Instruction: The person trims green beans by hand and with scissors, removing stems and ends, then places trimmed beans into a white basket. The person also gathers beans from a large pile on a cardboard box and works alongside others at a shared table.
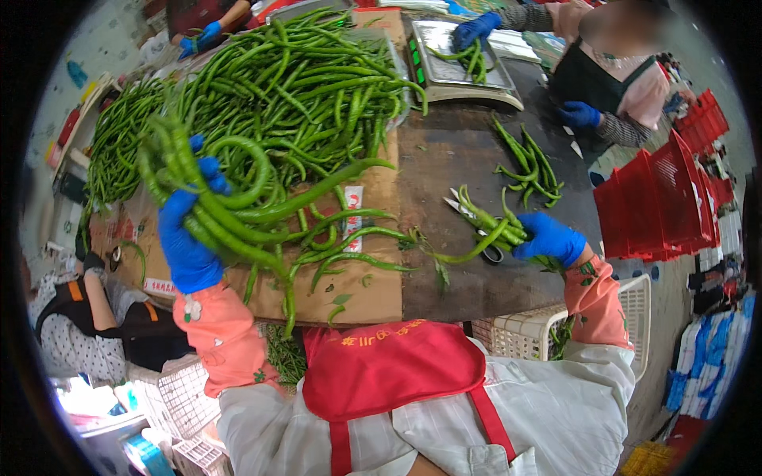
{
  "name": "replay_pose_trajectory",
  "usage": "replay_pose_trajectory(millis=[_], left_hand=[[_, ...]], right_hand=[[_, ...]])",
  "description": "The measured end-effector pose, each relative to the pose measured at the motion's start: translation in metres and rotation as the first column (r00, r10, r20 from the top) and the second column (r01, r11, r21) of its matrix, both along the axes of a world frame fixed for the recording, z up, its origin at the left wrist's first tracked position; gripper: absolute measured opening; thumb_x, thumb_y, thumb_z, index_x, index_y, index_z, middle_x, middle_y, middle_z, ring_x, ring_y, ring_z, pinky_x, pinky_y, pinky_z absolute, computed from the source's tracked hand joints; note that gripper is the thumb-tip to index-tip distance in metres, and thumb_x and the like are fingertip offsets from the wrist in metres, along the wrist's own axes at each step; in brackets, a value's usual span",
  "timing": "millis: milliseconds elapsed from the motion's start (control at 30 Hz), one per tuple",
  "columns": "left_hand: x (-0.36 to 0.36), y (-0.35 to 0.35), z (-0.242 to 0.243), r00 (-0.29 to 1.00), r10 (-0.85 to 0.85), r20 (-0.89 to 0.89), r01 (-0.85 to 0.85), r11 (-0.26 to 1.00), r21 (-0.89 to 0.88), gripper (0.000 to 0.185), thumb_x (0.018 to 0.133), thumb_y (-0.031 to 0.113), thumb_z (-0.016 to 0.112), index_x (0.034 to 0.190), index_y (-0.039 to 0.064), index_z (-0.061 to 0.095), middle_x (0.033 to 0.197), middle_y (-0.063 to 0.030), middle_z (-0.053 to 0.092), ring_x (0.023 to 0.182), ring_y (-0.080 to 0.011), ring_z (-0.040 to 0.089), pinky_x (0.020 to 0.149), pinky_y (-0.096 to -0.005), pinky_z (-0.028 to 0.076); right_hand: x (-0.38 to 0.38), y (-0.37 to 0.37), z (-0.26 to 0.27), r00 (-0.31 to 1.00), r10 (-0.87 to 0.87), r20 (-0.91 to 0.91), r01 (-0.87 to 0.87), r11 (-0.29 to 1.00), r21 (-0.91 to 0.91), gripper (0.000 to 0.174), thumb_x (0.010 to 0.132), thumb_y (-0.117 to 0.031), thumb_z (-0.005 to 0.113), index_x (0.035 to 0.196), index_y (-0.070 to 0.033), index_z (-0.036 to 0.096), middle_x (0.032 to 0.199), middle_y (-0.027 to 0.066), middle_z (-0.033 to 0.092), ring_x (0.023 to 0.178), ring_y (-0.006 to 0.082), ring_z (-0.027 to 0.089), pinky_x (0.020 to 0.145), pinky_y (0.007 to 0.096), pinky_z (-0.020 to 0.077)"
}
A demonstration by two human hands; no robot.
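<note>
My left hand (189,238), in a blue glove, grips a bundle of long green peppers (232,214) raised over the near left of the table. My right hand (549,237), also gloved in blue, closes around a smaller bunch of green peppers (497,226) low over the dark tabletop. Partly beneath that bunch lies a pair of scissors (458,207), blades pointing away to the left. Behind the left hand rises a large heap of green peppers (297,89). Several loose peppers (527,157) lie beyond the right hand.
A co-worker's gloved hand (478,30) holds peppers on a digital scale (467,65) at the far side. Red plastic crates (655,202) stand off to the right. White plastic baskets (524,333) sit below the near edge. Other people work at left and far left.
</note>
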State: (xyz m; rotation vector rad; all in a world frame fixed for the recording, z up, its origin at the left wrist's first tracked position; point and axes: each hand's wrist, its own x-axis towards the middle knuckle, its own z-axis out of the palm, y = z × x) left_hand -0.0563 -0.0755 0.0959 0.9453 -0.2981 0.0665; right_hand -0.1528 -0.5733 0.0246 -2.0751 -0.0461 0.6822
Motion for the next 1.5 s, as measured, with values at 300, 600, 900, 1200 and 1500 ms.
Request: replay_pose_trajectory(millis=[300,600,900,1200,1500], left_hand=[[0.005,0.003,0.013,0.997,-0.073,-0.016,0.071,0.995,-0.074,0.067,0.080,0.014,0.055,0.139,-0.001,0.027,0.112,-0.0136,0.059,0.092,-0.0204,0.061,0.086,-0.0331,0.050],[0.022,0.025,0.036,0.979,-0.116,0.166,0.145,0.974,-0.173,0.061,0.086,0.016,0.049,0.138,-0.004,0.026,0.121,-0.0176,0.053,0.099,-0.0226,0.057,0.090,-0.0374,0.047],[0.028,0.026,0.051,0.970,-0.141,0.200,0.185,0.957,-0.223,0.052,0.086,0.019,0.051,0.130,-0.004,0.038,0.102,-0.0138,0.058,0.092,-0.0264,0.057,0.088,-0.0369,0.046],[0.037,0.047,0.048,0.933,-0.250,0.259,0.357,0.731,-0.581,0.055,0.087,0.011,0.053,0.137,-0.002,0.032,0.115,-0.0096,0.053,0.103,-0.0185,0.051,0.095,-0.0326,0.038],[0.037,0.083,0.011,0.895,-0.318,0.312,0.444,0.586,-0.678,0.059,0.088,0.008,0.053,0.140,0.000,0.027,0.117,-0.0077,0.052,0.097,-0.0185,0.049,0.091,-0.0368,0.040]], right_hand=[[-0.073,-0.059,0.054,0.801,-0.571,0.181,0.509,0.808,0.298,0.050,0.065,-0.009,0.071,0.112,-0.001,0.057,0.094,0.0029,0.061,0.084,0.0123,0.057,0.073,0.0280,0.0481],[-0.394,-0.289,-0.029,0.273,-0.930,0.246,0.853,0.353,0.385,0.039,0.084,-0.012,0.060,0.120,-0.003,0.049,0.089,0.0068,0.060,0.059,0.0128,0.053,0.050,0.0249,0.0443],[-0.349,-0.290,-0.085,0.511,-0.720,0.470,0.843,0.311,-0.439,0.045,0.074,0.001,0.063,0.117,0.004,0.053,0.118,0.0169,0.058,0.111,0.0254,0.054,0.096,0.0360,0.0416],[-0.007,0.043,-0.026,0.696,-0.059,0.716,0.355,0.895,-0.271,0.029,0.072,-0.005,0.065,0.102,-0.007,0.064,0.094,0.0167,0.064,0.088,0.0358,0.060,0.077,0.0388,0.0484],[0.038,0.104,-0.069,0.709,0.072,0.702,0.126,0.966,-0.226,0.026,0.076,-0.017,0.062,0.100,-0.010,0.065,0.087,0.0170,0.063,0.078,0.0351,0.060,0.068,0.0423,0.0487]])
